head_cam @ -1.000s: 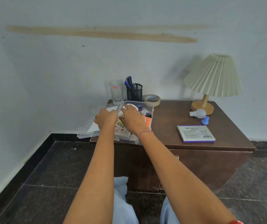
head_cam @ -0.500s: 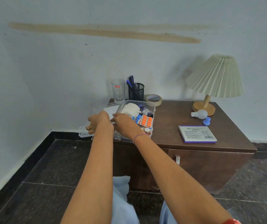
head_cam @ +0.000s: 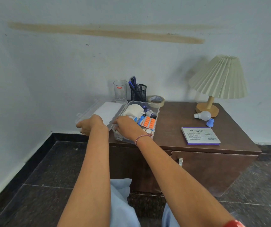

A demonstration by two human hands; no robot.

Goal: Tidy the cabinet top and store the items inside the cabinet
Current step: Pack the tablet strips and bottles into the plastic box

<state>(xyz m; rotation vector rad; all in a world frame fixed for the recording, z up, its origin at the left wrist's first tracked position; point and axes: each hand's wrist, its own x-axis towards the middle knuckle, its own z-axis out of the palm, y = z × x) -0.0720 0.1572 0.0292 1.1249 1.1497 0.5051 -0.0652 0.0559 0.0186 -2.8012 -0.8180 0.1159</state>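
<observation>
Brown cabinet top (head_cam: 180, 115): clear box (head_cam: 141, 104) open, pills (head_cam: 148, 122) inside; left hand (head_cam: 89, 126) grips lid (head_cam: 107, 110), right hand (head_cam: 128, 128) grip unclear.

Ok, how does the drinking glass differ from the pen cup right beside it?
The glass is clear with a red label; the pen cup is black mesh. The glass looks empty, while the pen cup holds several pens. The glass stands to the left of the pen cup. Both stand upright, side by side, at the back of the cabinet top.
</observation>
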